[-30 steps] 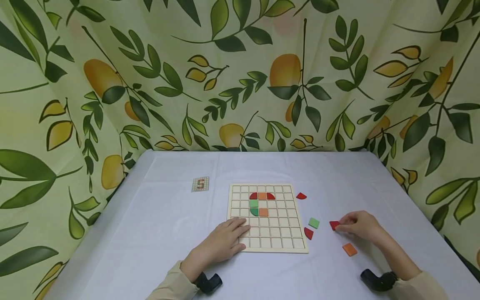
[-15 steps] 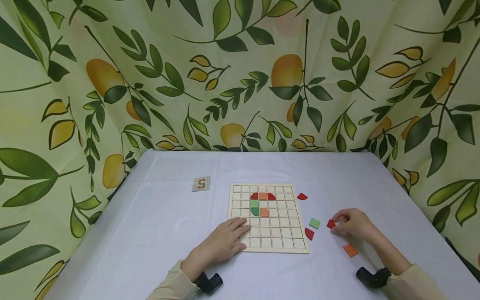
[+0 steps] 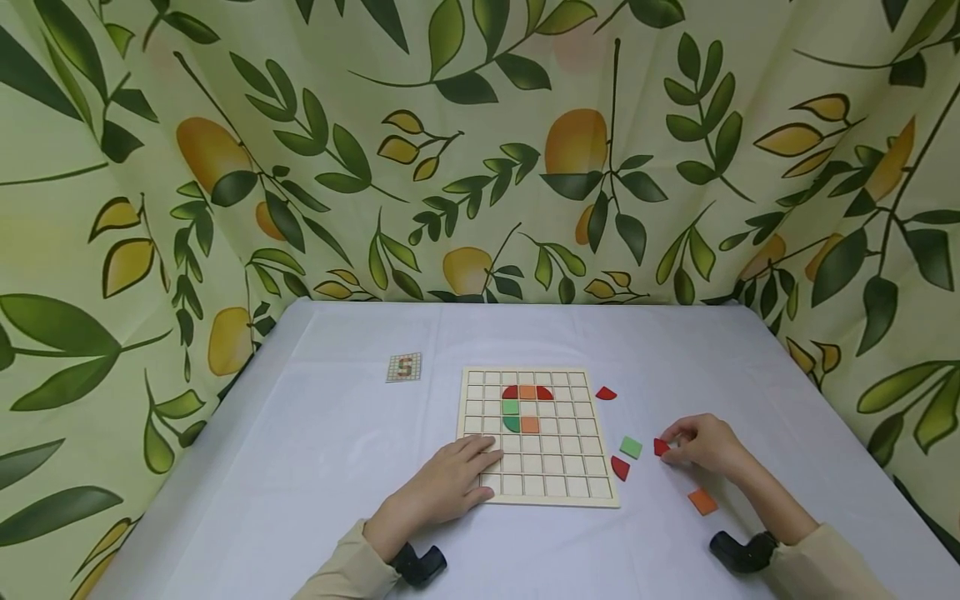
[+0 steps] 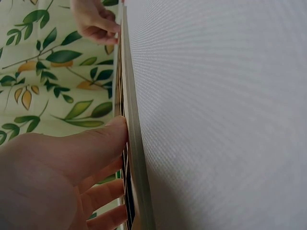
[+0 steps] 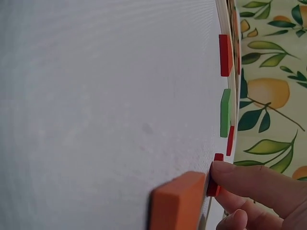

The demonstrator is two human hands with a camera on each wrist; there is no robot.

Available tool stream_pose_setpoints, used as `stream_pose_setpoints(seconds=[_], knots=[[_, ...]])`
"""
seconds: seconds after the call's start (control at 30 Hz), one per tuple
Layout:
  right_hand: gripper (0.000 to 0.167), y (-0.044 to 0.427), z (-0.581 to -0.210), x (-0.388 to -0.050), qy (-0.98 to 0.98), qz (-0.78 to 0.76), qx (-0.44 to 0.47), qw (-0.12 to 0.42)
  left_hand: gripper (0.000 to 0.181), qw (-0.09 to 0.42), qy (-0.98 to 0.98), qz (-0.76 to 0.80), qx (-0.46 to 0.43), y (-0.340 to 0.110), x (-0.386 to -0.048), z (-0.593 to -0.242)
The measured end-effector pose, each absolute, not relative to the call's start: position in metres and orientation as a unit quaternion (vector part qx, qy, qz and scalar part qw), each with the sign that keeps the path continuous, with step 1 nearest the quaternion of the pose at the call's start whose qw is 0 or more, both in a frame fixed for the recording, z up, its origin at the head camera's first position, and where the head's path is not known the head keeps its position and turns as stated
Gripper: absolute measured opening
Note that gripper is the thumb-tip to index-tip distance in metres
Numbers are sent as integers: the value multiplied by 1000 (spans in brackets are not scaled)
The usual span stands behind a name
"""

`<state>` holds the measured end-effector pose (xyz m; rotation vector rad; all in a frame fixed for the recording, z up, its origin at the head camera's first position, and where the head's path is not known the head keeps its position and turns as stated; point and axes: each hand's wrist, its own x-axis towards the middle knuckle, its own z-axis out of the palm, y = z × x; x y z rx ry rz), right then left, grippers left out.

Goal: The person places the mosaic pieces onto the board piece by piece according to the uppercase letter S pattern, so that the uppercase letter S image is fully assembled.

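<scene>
My left hand (image 3: pixel 444 482) rests on the left edge of a wooden grid board (image 3: pixel 558 463), fingers spread over its cells and thumb near the front corner. My right hand (image 3: pixel 708 443) pinches a red tile (image 3: pixel 661 447) between thumb and fingers, right of the board; fingers partly cover its shape. In the right wrist view the thumb presses the tile's side (image 5: pixel 216 184). On the board lie a red quarter-circle (image 3: pixel 510 392), an orange square (image 3: pixel 528 392), another red quarter-circle (image 3: pixel 545 393), a light green square (image 3: pixel 511 407), a dark green quarter-circle (image 3: pixel 512 425) and a second orange square (image 3: pixel 529 425).
Loose on the white cloth right of the board are a green square (image 3: pixel 631 447), a red quarter-circle (image 3: pixel 620 468), another red one (image 3: pixel 606 393) and an orange square (image 3: pixel 702 502). A small patterned card (image 3: pixel 404 367) lies behind, left. A leaf-print curtain (image 3: pixel 480 167) surrounds the table.
My right hand has shifted slightly left, and the red tile in its fingers has turned and moved a little left. My left hand stays on the board.
</scene>
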<state>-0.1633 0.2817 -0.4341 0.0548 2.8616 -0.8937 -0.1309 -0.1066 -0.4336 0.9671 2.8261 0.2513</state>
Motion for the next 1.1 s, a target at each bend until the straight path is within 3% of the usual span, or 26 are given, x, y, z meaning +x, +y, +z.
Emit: stream_pose_setpoints(seconds=[1.1], knots=[[20,269,-429,-168,946,-318,0,69,52,75,941,80,319,-106,-132,-436]])
